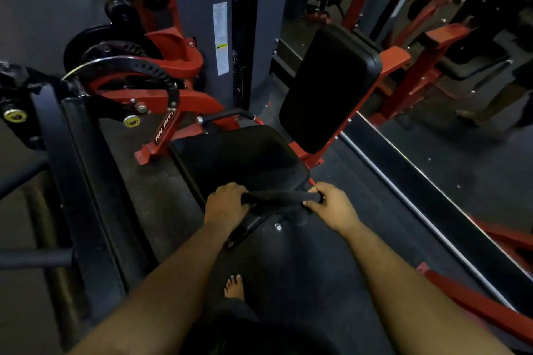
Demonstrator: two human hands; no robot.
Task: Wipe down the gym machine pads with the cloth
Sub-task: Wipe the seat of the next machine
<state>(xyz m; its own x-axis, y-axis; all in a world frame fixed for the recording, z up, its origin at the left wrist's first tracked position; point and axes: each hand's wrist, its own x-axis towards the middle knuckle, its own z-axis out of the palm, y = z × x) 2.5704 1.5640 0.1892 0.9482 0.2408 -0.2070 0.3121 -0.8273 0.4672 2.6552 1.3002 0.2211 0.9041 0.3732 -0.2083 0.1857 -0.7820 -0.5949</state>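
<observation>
The black seat pad (239,158) of a red-framed gym machine lies in the middle of the head view. Its upright black back pad (328,86) stands behind it to the right. A dark cloth (281,197) is pulled taut between my two hands at the seat's near edge. My left hand (226,204) grips its left end and my right hand (331,206) pinches its right end. A black handle (245,228) sticks out just below the cloth, partly hidden by my left hand.
A grey weight-stack column (207,37) and a red cam (138,81) stand behind and left of the seat. A black padded bar frame (80,181) fills the left side. A mirror edge (418,190) runs along the right. My bare foot (234,287) is on the dark floor.
</observation>
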